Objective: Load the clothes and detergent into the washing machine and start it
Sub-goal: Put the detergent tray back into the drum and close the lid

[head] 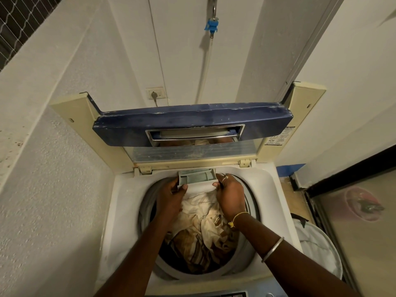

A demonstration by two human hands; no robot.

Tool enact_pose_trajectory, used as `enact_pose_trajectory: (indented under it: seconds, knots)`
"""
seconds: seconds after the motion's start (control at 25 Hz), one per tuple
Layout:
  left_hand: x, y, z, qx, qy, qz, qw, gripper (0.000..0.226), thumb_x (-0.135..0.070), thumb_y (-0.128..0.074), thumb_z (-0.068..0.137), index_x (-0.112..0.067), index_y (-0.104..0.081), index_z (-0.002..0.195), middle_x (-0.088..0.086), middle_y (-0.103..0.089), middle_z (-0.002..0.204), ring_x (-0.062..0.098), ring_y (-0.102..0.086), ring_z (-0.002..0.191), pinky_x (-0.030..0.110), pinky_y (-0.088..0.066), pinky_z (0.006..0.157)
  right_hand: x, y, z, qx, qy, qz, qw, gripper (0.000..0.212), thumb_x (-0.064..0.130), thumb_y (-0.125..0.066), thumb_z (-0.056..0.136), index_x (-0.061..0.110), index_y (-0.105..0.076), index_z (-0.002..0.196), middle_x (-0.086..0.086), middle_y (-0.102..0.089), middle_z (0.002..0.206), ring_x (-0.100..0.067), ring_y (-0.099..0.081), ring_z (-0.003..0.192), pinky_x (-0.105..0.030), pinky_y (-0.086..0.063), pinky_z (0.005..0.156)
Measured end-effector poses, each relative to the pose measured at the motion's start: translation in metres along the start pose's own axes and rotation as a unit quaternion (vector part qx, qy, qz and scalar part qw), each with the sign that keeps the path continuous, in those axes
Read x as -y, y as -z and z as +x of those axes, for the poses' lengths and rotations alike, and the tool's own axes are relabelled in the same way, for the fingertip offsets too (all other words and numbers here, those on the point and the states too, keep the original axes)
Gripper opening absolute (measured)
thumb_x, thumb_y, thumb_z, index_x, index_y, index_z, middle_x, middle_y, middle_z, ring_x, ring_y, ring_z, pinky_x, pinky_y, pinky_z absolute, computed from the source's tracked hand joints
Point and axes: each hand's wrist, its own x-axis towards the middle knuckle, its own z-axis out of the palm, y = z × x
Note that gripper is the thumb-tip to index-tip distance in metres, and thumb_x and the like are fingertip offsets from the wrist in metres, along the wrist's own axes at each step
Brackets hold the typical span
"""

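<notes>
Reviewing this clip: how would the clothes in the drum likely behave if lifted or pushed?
The clothes look floppy: they lie crumpled in folds, so a lifted piece would probably drape. Pieces overlap, so one may drag others along. Pushed, they would likely squash down into the drum rather than slide.

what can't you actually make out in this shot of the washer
All in the head view.
Control panel: cut off by the bottom edge; buttons unreadable.
Detergent drawer: whether it holds detergent, too small and dim.
Right hand: whether it grips the drawer, hidden by its own fingers.
Lid sticker: print too small.
Bottom of the drum: covered by clothes.
</notes>
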Motion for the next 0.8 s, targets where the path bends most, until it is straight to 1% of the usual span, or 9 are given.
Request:
enact_pose_trajectory:
  seconds: [0.04, 0.12, 0.2, 0.32, 0.4, 0.52, 0.6, 0.72, 0.8]
  knots:
    - [-0.001, -0.001, 0.001, -0.002, 0.004, -0.001, 1.0, 0.032, -0.019, -0.071, 0.091, -0.046, -0.067, 0.108, -0.005, -0.074, 0.105, 0.024, -0.071, 0.097, 0.057, -0.06, 0.076, 0.001, 0.0, 0.005, 0.003, -0.007, -0.006, 1.0, 0.021, 0.004, -0.062, 0.089, 0.012, -0.074, 0.103, -0.003, -0.07, 0.096, -0.017, -0.065, 0.09, -0.033, -0.054, 0.083]
    - [0.005, -0.001, -0.002, 0.019, -0.01, 0.007, 1.0, 0.041, -0.025, -0.074, 0.085, -0.049, -0.065, 0.117, -0.004, -0.074, 0.11, 0.022, -0.071, 0.1, 0.054, -0.061, 0.077, -0.005, 0.0, 0.008, 0.029, -0.005, -0.012, 0.999, 0.02, 0.001, -0.059, 0.086, 0.015, -0.072, 0.093, 0.0, -0.067, 0.087, -0.014, -0.063, 0.083, -0.032, -0.053, 0.076]
    - [0.011, -0.001, -0.005, 0.02, -0.015, 0.018, 1.0, 0.053, -0.037, -0.075, 0.079, -0.05, -0.06, 0.128, -0.011, -0.074, 0.112, 0.016, -0.07, 0.102, 0.052, -0.06, 0.082, -0.012, -0.001, 0.01, 0.04, 0.002, -0.014, 0.999, 0.025, 0.0, -0.059, 0.084, 0.017, -0.072, 0.097, 0.005, -0.066, 0.088, -0.009, -0.06, 0.082, -0.024, -0.049, 0.074]
    - [0.009, -0.009, -0.009, -0.002, -0.013, 0.01, 1.0, 0.055, -0.02, -0.074, 0.087, -0.035, -0.058, 0.137, -0.018, -0.072, 0.103, 0.012, -0.069, 0.099, 0.047, -0.059, 0.087, -0.013, -0.003, 0.012, 0.039, -0.003, -0.015, 0.999, 0.02, 0.001, -0.059, 0.085, 0.017, -0.069, 0.091, 0.004, -0.064, 0.084, -0.01, -0.058, 0.078, -0.025, -0.047, 0.07]
    - [0.003, -0.012, -0.014, -0.015, -0.007, -0.002, 1.0, 0.054, -0.012, -0.071, 0.09, -0.027, -0.057, 0.14, -0.017, -0.07, 0.102, 0.01, -0.067, 0.097, 0.045, -0.058, 0.088, -0.014, -0.005, 0.01, 0.036, -0.007, -0.008, 0.999, 0.017, 0.005, -0.059, 0.086, 0.018, -0.068, 0.093, 0.003, -0.063, 0.086, -0.011, -0.058, 0.079, -0.025, -0.048, 0.071]
    - [0.003, -0.013, -0.012, -0.016, -0.009, -0.003, 1.0, 0.053, -0.011, -0.069, 0.091, -0.027, -0.056, 0.141, -0.007, -0.071, 0.109, 0.012, -0.067, 0.099, 0.043, -0.059, 0.086, -0.016, -0.006, 0.008, 0.031, -0.008, -0.006, 0.999, 0.018, 0.008, -0.058, 0.088, 0.02, -0.066, 0.099, 0.003, -0.063, 0.089, -0.011, -0.059, 0.08, -0.024, -0.049, 0.073]
    - [0.002, -0.011, -0.009, -0.009, -0.018, -0.004, 1.0, 0.056, -0.007, -0.068, 0.091, -0.03, -0.055, 0.14, -0.014, -0.071, 0.108, 0.012, -0.067, 0.101, 0.037, -0.058, 0.084, -0.016, -0.007, 0.005, 0.025, 0.003, -0.003, 1.0, 0.022, 0.007, -0.059, 0.088, 0.02, -0.067, 0.105, 0.003, -0.065, 0.091, -0.011, -0.06, 0.083, -0.023, -0.049, 0.075]
    - [0.002, -0.007, -0.002, 0.005, -0.022, -0.007, 1.0, 0.058, -0.001, -0.067, 0.091, -0.031, -0.051, 0.139, -0.021, -0.068, 0.106, 0.013, -0.067, 0.106, 0.024, -0.057, 0.083, -0.009, -0.008, 0.001, 0.013, 0.011, 0.014, 1.0, 0.03, 0.006, -0.062, 0.088, 0.021, -0.068, 0.114, 0.004, -0.067, 0.097, -0.005, -0.057, 0.086, -0.015, -0.043, 0.08]
    - [0.002, -0.006, -0.004, 0.004, -0.017, 0.003, 1.0, 0.055, -0.006, -0.067, 0.093, -0.027, -0.052, 0.142, -0.016, -0.069, 0.107, 0.013, -0.067, 0.102, 0.034, -0.059, 0.085, -0.008, -0.008, 0.0, 0.009, 0.009, 0.011, 1.0, 0.032, 0.004, -0.061, 0.087, 0.02, -0.069, 0.114, 0.003, -0.068, 0.096, -0.007, -0.059, 0.086, -0.017, -0.044, 0.08]
